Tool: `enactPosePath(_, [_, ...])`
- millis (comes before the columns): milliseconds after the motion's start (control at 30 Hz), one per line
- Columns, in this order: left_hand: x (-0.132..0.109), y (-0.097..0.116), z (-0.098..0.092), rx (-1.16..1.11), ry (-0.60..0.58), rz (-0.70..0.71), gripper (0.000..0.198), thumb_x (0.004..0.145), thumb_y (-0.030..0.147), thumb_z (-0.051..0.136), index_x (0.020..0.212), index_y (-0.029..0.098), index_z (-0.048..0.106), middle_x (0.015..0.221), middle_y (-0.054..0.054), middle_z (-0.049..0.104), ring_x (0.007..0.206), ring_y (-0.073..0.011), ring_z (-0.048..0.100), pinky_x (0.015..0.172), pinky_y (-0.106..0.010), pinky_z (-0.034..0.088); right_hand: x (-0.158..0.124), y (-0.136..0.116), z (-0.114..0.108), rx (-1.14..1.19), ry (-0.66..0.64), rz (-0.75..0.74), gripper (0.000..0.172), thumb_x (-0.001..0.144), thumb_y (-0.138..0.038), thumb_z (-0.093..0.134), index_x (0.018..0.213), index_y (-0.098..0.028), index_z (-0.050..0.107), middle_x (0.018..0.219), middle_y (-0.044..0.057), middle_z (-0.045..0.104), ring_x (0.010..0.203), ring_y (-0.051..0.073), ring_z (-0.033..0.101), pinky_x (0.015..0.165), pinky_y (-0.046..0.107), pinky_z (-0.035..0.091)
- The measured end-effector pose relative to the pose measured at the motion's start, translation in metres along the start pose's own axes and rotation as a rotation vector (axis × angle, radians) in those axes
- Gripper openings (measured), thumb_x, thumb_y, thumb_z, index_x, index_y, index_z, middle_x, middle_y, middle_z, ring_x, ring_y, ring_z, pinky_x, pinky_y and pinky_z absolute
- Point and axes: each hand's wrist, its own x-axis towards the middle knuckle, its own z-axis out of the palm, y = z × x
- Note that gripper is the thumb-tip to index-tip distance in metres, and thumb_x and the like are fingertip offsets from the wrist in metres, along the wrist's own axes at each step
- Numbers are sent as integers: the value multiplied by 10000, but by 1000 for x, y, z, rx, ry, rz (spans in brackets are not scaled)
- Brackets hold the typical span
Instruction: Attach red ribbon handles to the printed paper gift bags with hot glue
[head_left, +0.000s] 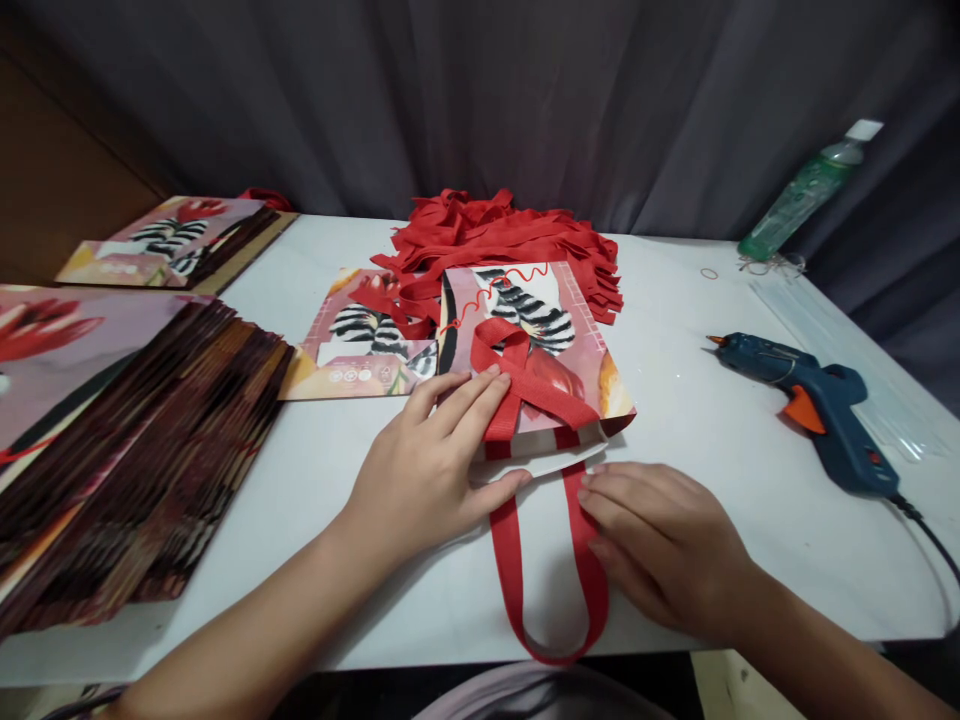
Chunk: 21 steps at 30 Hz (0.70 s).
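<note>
Red ribbon (559,398) lies under the outspread left hand (427,465); right hand (667,550) curls at a strap (596,595), grip unclear.

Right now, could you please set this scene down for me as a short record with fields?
Left hand: fingertips on the crossed red strap atop the printed bag
Right hand: at the right side of the red loop; grip unclear
Bag position: lying on the white table, open edge toward the person
Left side: large stack of printed pieces
Behind bag: pile of red straps
Right side: blue glue gun, nozzle pointing left; capped bottle beyond
</note>
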Motion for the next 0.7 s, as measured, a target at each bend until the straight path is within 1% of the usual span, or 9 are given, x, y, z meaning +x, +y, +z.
enactPosePath(100, [0,0,-1,-1,-7,1,739,802,509,631,1397,116,436,1373,-117,555,1203,-332,471,979,-470,480,4,0,0,-114,43,55,337,958,-296,460,1110,-96,686,1165,149,691,1125,295,604,874,420,514])
enactPosePath(133, [0,0,-1,-3,-11,0,734,803,504,631,1397,120,437,1375,-117,553,1203,-332,474,980,-473,480,4,-1,1,-145,44,76,347,958,-303,462,1115,-92,688,1182,166,678,1137,311,593,874,434,510])
enactPosePath(200, [0,1,-2,-6,-18,-5,735,800,499,634,1403,130,433,1374,-116,555,1203,-333,478,978,-478,482,5,-1,2,-147,62,92,331,952,-294,462,1026,-102,721,1067,168,709,993,298,645,793,424,530])
enactPosePath(267, [0,1,-3,-6,-21,-8,741,795,497,638,1405,130,433,1369,-119,558,1207,-335,477,971,-478,489,3,-2,3,-95,75,87,332,951,-276,451,886,-129,741,860,121,727,754,236,661,661,374,535])
enactPosePath(300, [0,1,-3,-5,-19,-9,745,792,497,641,1404,126,435,1363,-122,562,1206,-337,478,964,-477,495,2,-2,3,-66,70,77,349,956,-281,442,846,-138,741,806,101,725,692,215,654,627,357,533])
enactPosePath(333, [0,1,-3,-5,-17,-9,747,789,494,645,1402,121,437,1356,-126,567,1206,-338,479,958,-477,499,1,-2,5,-46,55,63,367,964,-295,432,845,-140,742,809,94,734,691,209,663,630,351,541])
enactPosePath(467, [0,1,-4,-18,-4,-13,743,780,469,661,1404,132,439,1341,-129,578,1201,-339,487,946,-484,508,-4,1,14,-70,-33,26,402,977,-368,441,1059,-95,725,1044,124,745,937,264,702,784,394,578])
enactPosePath(567, [0,1,-3,-14,-1,-10,744,782,474,658,1403,129,439,1339,-128,579,1198,-340,486,938,-484,514,-7,4,19,-78,-74,28,376,957,-358,489,1090,-92,719,1065,128,740,952,273,708,786,407,590])
enactPosePath(700, [0,1,-3,3,2,-6,734,793,482,645,1393,108,446,1341,-127,578,1195,-337,482,945,-472,513,-8,5,22,-82,-74,34,355,956,-325,489,1084,-91,722,1066,129,740,939,266,713,780,398,596])
